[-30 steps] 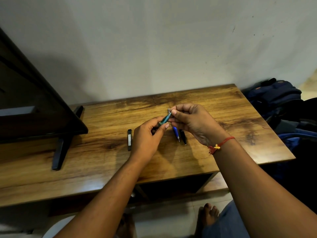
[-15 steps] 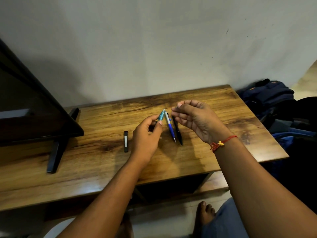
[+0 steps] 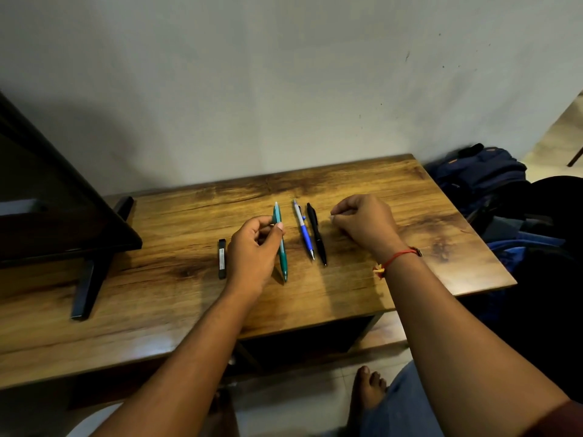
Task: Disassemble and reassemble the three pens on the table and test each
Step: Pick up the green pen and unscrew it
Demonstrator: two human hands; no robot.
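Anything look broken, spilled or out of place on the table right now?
Nothing stands out. The left hand holds the teal pen; the blue pen and black pen lie whole, side by side on the table. Whether the curled right hand hides a part, I cannot tell.

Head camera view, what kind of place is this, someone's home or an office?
Most likely a room in a home: a television on splayed legs shares the wooden table, backpacks are heaped on the floor at the right, and a bare foot shows below.
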